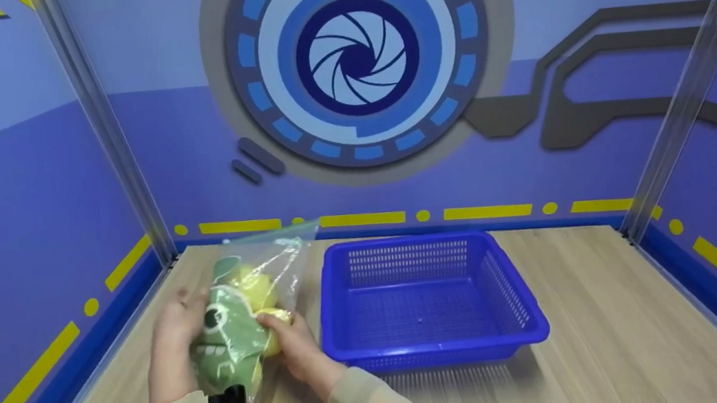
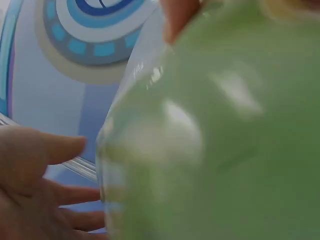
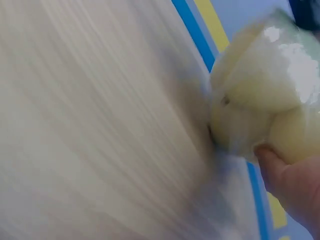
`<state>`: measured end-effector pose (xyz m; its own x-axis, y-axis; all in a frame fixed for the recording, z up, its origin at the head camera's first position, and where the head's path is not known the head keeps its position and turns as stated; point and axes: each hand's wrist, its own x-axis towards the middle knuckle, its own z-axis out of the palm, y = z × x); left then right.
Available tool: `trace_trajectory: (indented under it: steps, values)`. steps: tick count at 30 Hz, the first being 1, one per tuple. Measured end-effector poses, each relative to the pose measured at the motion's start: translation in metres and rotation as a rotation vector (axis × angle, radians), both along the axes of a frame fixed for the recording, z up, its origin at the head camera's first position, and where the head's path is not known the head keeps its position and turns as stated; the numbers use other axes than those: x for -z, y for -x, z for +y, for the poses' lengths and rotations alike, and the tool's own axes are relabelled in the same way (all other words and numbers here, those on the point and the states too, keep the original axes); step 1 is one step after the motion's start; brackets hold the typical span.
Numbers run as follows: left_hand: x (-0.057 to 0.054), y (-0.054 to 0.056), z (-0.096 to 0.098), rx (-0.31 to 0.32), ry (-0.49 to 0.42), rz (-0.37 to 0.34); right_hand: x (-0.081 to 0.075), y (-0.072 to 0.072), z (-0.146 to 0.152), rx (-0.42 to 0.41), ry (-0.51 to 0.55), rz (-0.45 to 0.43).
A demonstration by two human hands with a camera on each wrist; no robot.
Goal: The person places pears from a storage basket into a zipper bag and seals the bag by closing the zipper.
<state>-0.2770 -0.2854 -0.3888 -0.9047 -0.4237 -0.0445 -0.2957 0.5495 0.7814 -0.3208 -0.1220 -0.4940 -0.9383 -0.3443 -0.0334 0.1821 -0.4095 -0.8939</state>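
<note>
A clear zip bag [image 1: 295,259] with a green and yellow plush toy [image 1: 237,332] inside is held up over the left part of the table. The toy shows a round eye and white teeth. My right hand [image 1: 299,343] grips the bag's right side, its thumb lying across the front; in the right wrist view that thumb [image 3: 272,165] presses by the rounded yellow parts. My left hand [image 1: 177,321] is at the bag's left side. The left wrist view shows the left hand [image 2: 30,185] with thumb and fingers stretched out, fingertips right at the bag's edge.
A blue plastic basket [image 1: 436,348] with slotted sides stands right of the bag, at the middle of the wooden table [image 1: 603,323]. Blue-purple panels [image 1: 179,159] with metal corner posts [image 1: 109,132] enclose the back and both sides.
</note>
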Motion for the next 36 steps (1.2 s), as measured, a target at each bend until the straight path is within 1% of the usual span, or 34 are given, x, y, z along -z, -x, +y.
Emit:
trace_trajectory:
  steps: [2,3,4,5,7,10,11,13,15,17,19,21,23,26,28,32,36]
  values:
    - [0.008,0.004,0.001,0.095,0.031,-0.064,0.003,0.005,0.002,0.019,0.016,-0.033]
    - [0.010,0.006,0.004,0.122,0.036,-0.096,0.004,0.007,0.002,0.037,0.008,-0.039]
    - [0.013,0.007,0.005,0.143,0.058,-0.109,0.006,0.008,0.003,0.066,-0.018,-0.040]
    - [0.015,0.008,0.007,0.156,0.074,-0.125,0.007,0.007,0.004,0.106,-0.075,-0.029]
    - [0.017,0.008,0.010,0.175,0.093,-0.168,0.008,0.002,0.006,0.192,-0.213,-0.005]
    - [0.018,0.005,0.015,0.173,0.150,-0.231,0.003,-0.013,0.008,0.320,-0.381,0.016]
    - [0.018,0.005,0.017,0.165,0.166,-0.248,0.001,-0.019,0.007,0.349,-0.410,0.023]
    - [0.018,0.003,0.020,0.143,0.203,-0.268,-0.006,-0.031,0.007,0.388,-0.433,0.052]
    - [0.019,0.003,0.022,0.120,0.230,-0.278,-0.011,-0.043,0.006,0.398,-0.456,0.119]
    - [0.020,0.004,0.023,0.108,0.241,-0.283,-0.014,-0.052,0.006,0.367,-0.537,0.191]
    - [0.021,0.007,0.026,0.103,0.240,-0.296,-0.014,-0.056,0.007,0.321,-0.627,0.270]
    - [0.024,0.010,0.028,0.099,0.234,-0.316,-0.012,-0.054,0.010,0.269,-0.709,0.320]
    - [0.026,0.013,0.031,0.089,0.230,-0.336,-0.010,-0.049,0.013,0.223,-0.761,0.338]
    - [0.030,0.016,0.036,0.084,0.237,-0.365,-0.009,-0.041,0.017,0.205,-0.798,0.346]
    - [0.032,0.017,0.039,0.095,0.245,-0.374,-0.008,-0.038,0.018,0.198,-0.816,0.352]
    - [0.034,0.019,0.040,0.145,0.274,-0.390,-0.008,-0.040,0.020,0.209,-0.833,0.377]
    - [0.032,0.020,0.039,0.175,0.281,-0.389,-0.015,-0.045,0.022,0.225,-0.832,0.430]
